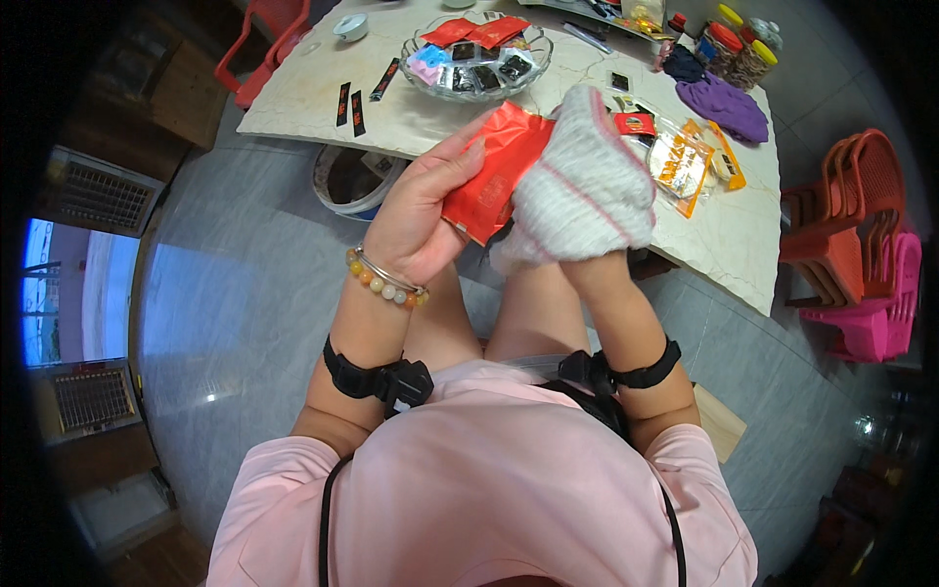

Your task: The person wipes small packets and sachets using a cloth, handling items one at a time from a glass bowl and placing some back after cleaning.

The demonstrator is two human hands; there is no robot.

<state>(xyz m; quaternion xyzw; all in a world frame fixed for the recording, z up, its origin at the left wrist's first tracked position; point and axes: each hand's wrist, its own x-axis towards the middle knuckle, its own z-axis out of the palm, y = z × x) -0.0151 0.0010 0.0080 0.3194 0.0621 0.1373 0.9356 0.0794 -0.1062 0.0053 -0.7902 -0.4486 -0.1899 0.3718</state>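
My left hand (429, 187) holds a red foil packet (499, 169), thumb across its front face. Gold-coloured print marks the packet. A white terry cloth (587, 183) with pink stripes covers most of my right hand (598, 270), which grips it against the packet's right side. The cloth hides my right fingers. Just beyond the packet, on the table, stands a scalloped clear glass bowl (539, 73). Red packets (499, 31) lie across its top, over small clear sachets (486, 77) with dark contents.
The marble-patterned table (293, 110) bears black stick sachets (357, 114), a lidded white cup (351, 27), a purple cloth (722, 106), orange-and-clear packages (682, 165) and lidded jars (722, 48). A bucket (356, 180) stands under its edge. Stacked plastic chairs (843, 220) stand at right.
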